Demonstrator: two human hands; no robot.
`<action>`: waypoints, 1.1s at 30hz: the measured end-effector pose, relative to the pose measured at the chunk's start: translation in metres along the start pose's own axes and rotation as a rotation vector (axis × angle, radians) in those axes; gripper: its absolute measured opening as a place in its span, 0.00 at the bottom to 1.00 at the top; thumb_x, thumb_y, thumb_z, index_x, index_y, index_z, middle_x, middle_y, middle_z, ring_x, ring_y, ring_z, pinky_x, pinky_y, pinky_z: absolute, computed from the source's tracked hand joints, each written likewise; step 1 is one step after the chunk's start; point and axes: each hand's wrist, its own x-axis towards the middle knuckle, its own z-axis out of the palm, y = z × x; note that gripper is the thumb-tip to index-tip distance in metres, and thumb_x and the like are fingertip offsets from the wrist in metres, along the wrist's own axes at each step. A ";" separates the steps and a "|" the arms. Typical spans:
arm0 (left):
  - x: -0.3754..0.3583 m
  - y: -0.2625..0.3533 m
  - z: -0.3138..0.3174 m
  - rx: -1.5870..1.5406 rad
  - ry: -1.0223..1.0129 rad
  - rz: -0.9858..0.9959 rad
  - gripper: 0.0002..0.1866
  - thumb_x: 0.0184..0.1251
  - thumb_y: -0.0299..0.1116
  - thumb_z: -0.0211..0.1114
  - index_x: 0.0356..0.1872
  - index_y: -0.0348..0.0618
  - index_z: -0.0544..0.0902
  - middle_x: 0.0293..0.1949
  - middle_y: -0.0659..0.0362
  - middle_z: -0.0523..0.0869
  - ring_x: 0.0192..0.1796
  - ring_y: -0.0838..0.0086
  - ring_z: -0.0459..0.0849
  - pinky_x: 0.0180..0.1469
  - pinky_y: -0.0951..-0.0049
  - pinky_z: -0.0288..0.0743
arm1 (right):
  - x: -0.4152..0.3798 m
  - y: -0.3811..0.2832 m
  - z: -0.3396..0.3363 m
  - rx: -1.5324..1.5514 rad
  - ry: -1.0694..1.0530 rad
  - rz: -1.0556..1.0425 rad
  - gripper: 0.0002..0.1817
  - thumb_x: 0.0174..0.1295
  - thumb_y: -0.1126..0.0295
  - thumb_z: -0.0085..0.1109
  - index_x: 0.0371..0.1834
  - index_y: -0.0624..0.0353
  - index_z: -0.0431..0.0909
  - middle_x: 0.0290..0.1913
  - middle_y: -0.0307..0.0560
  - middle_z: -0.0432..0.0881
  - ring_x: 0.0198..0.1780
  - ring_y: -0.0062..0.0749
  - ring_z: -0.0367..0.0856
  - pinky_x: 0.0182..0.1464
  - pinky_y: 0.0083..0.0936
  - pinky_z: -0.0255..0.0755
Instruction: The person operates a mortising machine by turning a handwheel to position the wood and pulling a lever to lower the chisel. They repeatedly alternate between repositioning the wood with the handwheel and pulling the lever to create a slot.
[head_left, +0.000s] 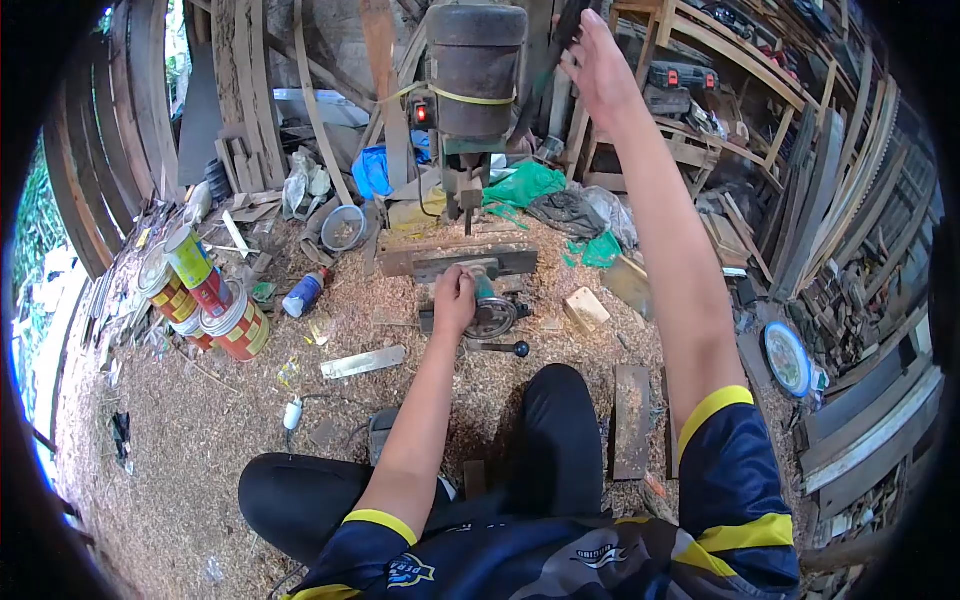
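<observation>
A drill-press-like machine [477, 80] with a glowing red switch stands in front of me, its spindle pointing down. Below the spindle, a dark wooden board [500, 262] lies across the machine's base. My left hand [455, 296] is closed at the near edge of this board, beside the green and metal round base part [491, 315]; what its fingers hold, if anything, is hidden. Raised at the upper right of the machine, my right hand [601, 70] has its fingers close to a dark bar or lever [568, 25]; whether it grips this is unclear.
Stacked paint cans [236, 322] and a blue spray can [304, 294] stand or lie at the left. A small wood block [586, 310] lies on the shavings to the right. A flat metal strip [363, 362] is near my left forearm. Planks line both sides.
</observation>
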 end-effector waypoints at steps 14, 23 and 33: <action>0.001 0.008 -0.002 -0.031 -0.039 -0.037 0.11 0.75 0.31 0.50 0.37 0.38 0.79 0.36 0.50 0.83 0.44 0.56 0.80 0.52 0.59 0.73 | -0.361 0.250 -0.090 -0.173 0.374 0.552 0.38 0.81 0.40 0.34 0.77 0.63 0.64 0.75 0.58 0.70 0.78 0.46 0.66 0.79 0.40 0.53; 0.000 0.004 -0.003 -0.074 -0.037 -0.042 0.10 0.76 0.30 0.49 0.37 0.37 0.78 0.35 0.52 0.80 0.42 0.60 0.79 0.52 0.63 0.73 | -0.364 0.253 -0.017 0.078 0.439 0.487 0.48 0.75 0.28 0.32 0.87 0.51 0.43 0.86 0.55 0.46 0.85 0.43 0.43 0.84 0.40 0.35; 0.001 0.000 -0.005 -0.098 -0.050 -0.039 0.10 0.77 0.30 0.49 0.37 0.38 0.78 0.35 0.52 0.80 0.43 0.61 0.78 0.52 0.64 0.72 | -0.359 0.268 -0.029 0.023 0.618 0.511 0.50 0.74 0.28 0.34 0.86 0.53 0.45 0.85 0.58 0.48 0.85 0.46 0.45 0.84 0.42 0.36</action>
